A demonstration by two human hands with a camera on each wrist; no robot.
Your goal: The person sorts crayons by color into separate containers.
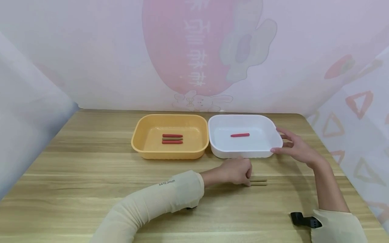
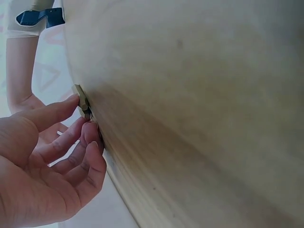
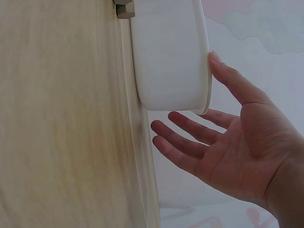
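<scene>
On the wooden table (image 1: 91, 158) my left hand (image 1: 235, 171) pinches the olive sticks (image 1: 258, 182) lying before the white tray (image 1: 218, 148), my relaxed right hand (image 1: 296, 146) steadies its rim, so next I should lift them carefully.

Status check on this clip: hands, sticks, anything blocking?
Left hand pinching olive sticks on the table. Right hand open, thumb touching white tray rim. Nothing in the way.
</scene>
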